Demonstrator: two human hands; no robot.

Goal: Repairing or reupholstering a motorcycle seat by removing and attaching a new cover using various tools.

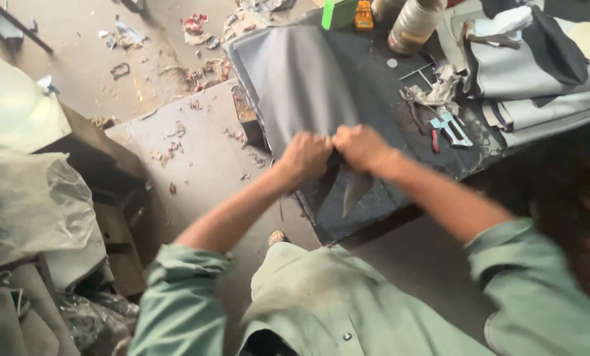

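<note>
Room: a workshop floor [196, 151] of bare concrete, strewn with scraps and dust; bundles wrapped in clear plastic [24, 198] are heaped at my left.
Desk: a low, dark desk [387, 99] in front of me, cluttered along its far and right edges.
Grey fabric: the grey fabric [295, 86] lies spread over the left part of the desk, its near edge bunched under my hands and a dark flap hanging down over the desk front.
Stacked cloth: folded grey and black pieces [539, 72] are piled at the right end.
Step in hand: I judge I am gathering or pulling the near edge of the cloth taut, both hands working the same spot.
Left grip: my left hand [306, 157] is closed in a fist on the fabric edge.
Right grip: my right hand [361, 148] is clenched on the same edge, touching the left.
What it calls for: an even pull from both fists, I think, so the cloth stays flat.
Small things: a thread spool [413, 25], a green block [338, 13], and pliers [448, 128] lie near the cloth.
</note>
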